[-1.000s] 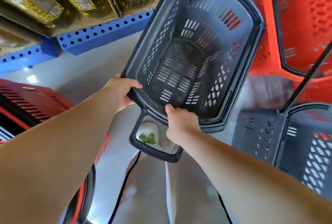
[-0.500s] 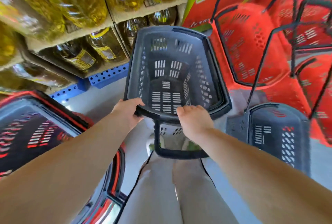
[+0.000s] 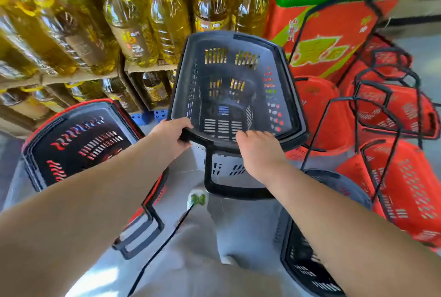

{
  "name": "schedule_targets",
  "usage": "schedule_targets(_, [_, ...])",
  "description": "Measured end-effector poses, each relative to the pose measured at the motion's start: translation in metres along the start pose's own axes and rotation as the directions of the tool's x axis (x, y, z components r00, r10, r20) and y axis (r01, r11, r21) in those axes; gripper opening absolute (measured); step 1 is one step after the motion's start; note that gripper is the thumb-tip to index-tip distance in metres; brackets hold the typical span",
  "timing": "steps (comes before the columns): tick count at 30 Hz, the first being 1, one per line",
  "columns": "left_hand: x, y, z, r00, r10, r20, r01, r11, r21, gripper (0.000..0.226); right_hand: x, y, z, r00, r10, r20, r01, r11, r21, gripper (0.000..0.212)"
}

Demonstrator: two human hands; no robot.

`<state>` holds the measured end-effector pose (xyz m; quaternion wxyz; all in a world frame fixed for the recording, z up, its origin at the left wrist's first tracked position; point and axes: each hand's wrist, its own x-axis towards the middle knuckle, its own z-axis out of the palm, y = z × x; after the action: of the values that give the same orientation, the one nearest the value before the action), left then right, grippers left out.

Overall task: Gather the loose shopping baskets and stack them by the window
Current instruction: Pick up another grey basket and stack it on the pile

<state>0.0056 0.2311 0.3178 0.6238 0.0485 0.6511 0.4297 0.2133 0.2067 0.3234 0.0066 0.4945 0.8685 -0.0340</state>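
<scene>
A dark grey slotted shopping basket [image 3: 235, 75] hangs in the air in front of me, its open side facing me and its black handle dangling below. My left hand [image 3: 173, 135] grips the near rim at its left corner. My right hand [image 3: 259, 150] holds the same rim further right, fingers curled over the edge. A grey basket nested in a red one [image 3: 78, 144] sits on the floor at my left. Another grey basket [image 3: 307, 249] lies at my lower right, partly hidden by my right arm.
Shelves of yellow oil bottles [image 3: 128, 17] fill the upper left. Several red baskets [image 3: 393, 177] with black wire handles are piled at the right, in front of an orange and green display box [image 3: 334, 22]. Grey floor and my light trousers [image 3: 214, 261] lie below.
The grey basket has risen and levelled in both hands, and my view has tilted up, showing more oil bottles and the red pile. Both grips stay on the near rim.
</scene>
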Motion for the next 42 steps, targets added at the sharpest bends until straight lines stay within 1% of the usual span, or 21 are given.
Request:
schedule_targets(2, [-0.033, -0.008, -0.006, 0.999, 0.036, -0.023, -0.037, 0.999, -0.034, 0.024, -0.017, -0.007, -0.012, 0.998, -0.040, -0.049, 0.040, 0.999, 0.006, 0.026])
schedule_targets(3, [-0.053, -0.011, -0.009, 0.998, 0.052, -0.032, -0.053, 0.998, -0.033, 0.021, -0.026, -0.011, -0.016, 0.996, -0.065, -0.066, 0.066, 0.998, 0.003, 0.025])
schedule_targets(5, [-0.091, -0.016, -0.018, 0.991, 0.124, -0.058, -0.122, 0.992, 0.038, 0.015, -0.039, -0.022, -0.027, 0.988, -0.118, -0.100, 0.119, 0.993, -0.003, 0.024])
schedule_targets(8, [-0.131, -0.017, -0.037, 0.983, 0.163, -0.082, -0.163, 0.987, 0.013, 0.008, -0.046, -0.040, -0.042, 0.976, -0.186, -0.110, 0.186, 0.983, -0.012, 0.026])
schedule_targets(9, [-0.140, -0.019, -0.047, 0.975, 0.208, -0.082, -0.203, 0.977, 0.062, 0.007, -0.047, -0.048, -0.048, 0.971, -0.214, -0.110, 0.213, 0.977, -0.019, 0.026])
schedule_targets(11, [-0.157, -0.016, -0.067, 0.957, 0.268, -0.112, -0.257, 0.961, 0.105, 0.004, -0.045, -0.066, -0.059, 0.953, -0.278, -0.122, 0.276, 0.961, -0.030, 0.027])
schedule_targets(14, [-0.164, -0.016, -0.098, 0.944, 0.281, -0.172, -0.279, 0.960, 0.034, 0.008, -0.039, -0.093, -0.069, 0.927, -0.349, -0.137, 0.347, 0.937, -0.038, 0.026])
schedule_targets(15, [-0.167, -0.015, -0.113, 0.935, 0.269, -0.231, -0.280, 0.960, -0.014, 0.016, -0.036, -0.106, -0.072, 0.916, -0.373, -0.146, 0.371, 0.928, -0.042, 0.026])
schedule_targets(17, [-0.168, -0.013, -0.142, 0.930, 0.207, -0.305, -0.269, 0.947, -0.174, 0.028, -0.029, -0.130, -0.073, 0.891, -0.427, -0.154, 0.423, 0.904, -0.057, 0.024])
schedule_targets(20, [-0.171, -0.011, -0.185, 0.925, 0.169, -0.340, -0.294, 0.886, -0.359, 0.030, -0.017, -0.168, -0.074, 0.851, -0.498, -0.165, 0.493, 0.867, -0.076, 0.020])
schedule_targets(24, [-0.169, -0.010, -0.254, 0.919, 0.138, -0.369, -0.286, 0.878, -0.383, 0.032, 0.005, -0.233, -0.068, 0.804, -0.578, -0.138, 0.573, 0.816, -0.076, 0.020])
schedule_targets(26, [-0.160, -0.009, -0.292, 0.910, 0.119, -0.398, -0.287, 0.873, -0.396, 0.029, 0.016, -0.267, -0.060, 0.790, -0.601, -0.121, 0.597, 0.799, -0.071, 0.020])
schedule_targets(27, [-0.155, -0.009, -0.312, 0.905, 0.136, -0.402, -0.281, 0.902, -0.327, 0.022, 0.022, -0.284, -0.055, 0.790, -0.604, -0.106, 0.600, 0.797, -0.071, 0.020])
schedule_targets(29, [-0.145, -0.008, -0.340, 0.915, 0.166, -0.367, -0.254, 0.945, -0.208, 0.007, 0.029, -0.309, -0.044, 0.792, -0.606, -0.077, 0.601, 0.795, -0.081, 0.023])
schedule_targets(32, [-0.124, -0.004, -0.377, 0.917, 0.149, -0.371, -0.224, 0.960, -0.167, 0.010, 0.042, -0.341, -0.026, 0.807, -0.588, -0.049, 0.584, 0.808, -0.082, 0.025])
schedule_targets(35, [-0.106, -0.002, -0.396, 0.930, 0.110, -0.350, -0.175, 0.971, -0.161, 0.008, 0.049, -0.360, -0.009, 0.824, -0.567, -0.006, 0.566, 0.822, -0.068, 0.024])
schedule_targets(39, [-0.079, -0.006, -0.408, 0.940, 0.062, -0.334, -0.126, 0.977, -0.173, 0.008, 0.062, -0.369, 0.014, 0.835, -0.549, 0.045, 0.551, 0.833, -0.058, 0.023])
schedule_targets(42, [-0.050, -0.010, -0.410, 0.932, 0.016, -0.363, -0.099, 0.973, -0.211, 0.008, 0.077, -0.368, 0.033, 0.835, -0.546, 0.073, 0.550, 0.833, -0.059, 0.023])
